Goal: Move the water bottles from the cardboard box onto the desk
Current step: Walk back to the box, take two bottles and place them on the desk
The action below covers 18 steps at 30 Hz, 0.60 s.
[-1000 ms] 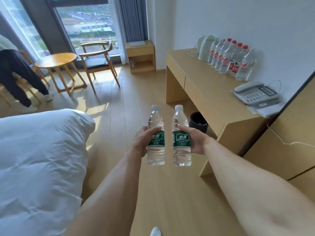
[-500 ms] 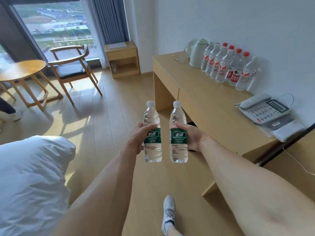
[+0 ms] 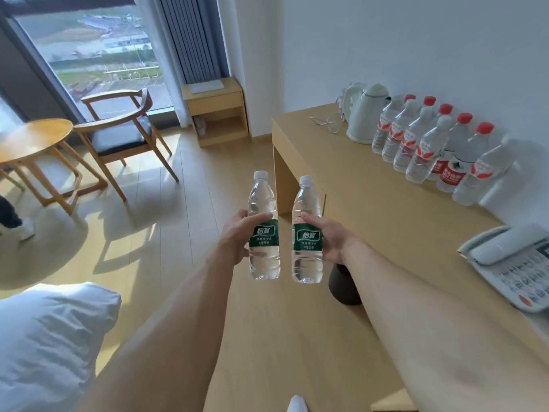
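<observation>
The bench (image 3: 371,209) at frame right has drawn nearer, each hand's grip wrapped round an upright green-label bottle: left hand (image 3: 237,236), right hand (image 3: 331,236), set-down close.

Wooden desk (image 3: 371,197) with kettle (image 3: 367,114), row of upright water bottles (image 3: 427,144), telephone (image 3: 511,263)

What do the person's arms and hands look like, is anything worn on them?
Both forearms are bare, with no sleeve in view. The left hand and right hand are bare too: no gloves, and no watch, ring or wristband that shows from this angle.
</observation>
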Each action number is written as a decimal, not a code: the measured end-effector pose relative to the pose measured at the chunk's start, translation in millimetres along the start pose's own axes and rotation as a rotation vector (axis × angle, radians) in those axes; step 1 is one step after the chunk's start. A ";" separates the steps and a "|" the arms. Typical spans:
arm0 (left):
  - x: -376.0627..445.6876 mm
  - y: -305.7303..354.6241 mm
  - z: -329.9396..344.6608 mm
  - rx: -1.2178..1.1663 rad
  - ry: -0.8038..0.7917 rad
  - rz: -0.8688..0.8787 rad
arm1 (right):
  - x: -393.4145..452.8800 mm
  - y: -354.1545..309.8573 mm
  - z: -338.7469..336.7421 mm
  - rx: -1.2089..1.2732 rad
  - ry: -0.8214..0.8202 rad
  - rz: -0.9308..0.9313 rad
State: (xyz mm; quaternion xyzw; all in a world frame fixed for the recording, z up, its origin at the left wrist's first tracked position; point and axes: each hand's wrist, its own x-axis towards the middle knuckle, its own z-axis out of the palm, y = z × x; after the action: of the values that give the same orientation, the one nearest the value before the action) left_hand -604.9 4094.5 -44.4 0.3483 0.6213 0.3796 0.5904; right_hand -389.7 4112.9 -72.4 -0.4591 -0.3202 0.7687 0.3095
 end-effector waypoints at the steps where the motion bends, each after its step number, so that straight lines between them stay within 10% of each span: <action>1: 11.0 4.8 1.3 0.002 -0.001 -0.003 | 9.5 -8.3 -1.3 -0.004 -0.010 -0.002; 18: 238.4 112.9 72.3 0.063 -0.300 0.055 | 130.7 -128.7 -75.3 0.141 0.333 -0.174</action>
State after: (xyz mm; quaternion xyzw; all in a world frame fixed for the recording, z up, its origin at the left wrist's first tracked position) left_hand -548.8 4362.0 -57.6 0.4367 0.5278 0.3196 0.6547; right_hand -348.8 4306.9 -66.9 -0.5275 -0.2485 0.6731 0.4548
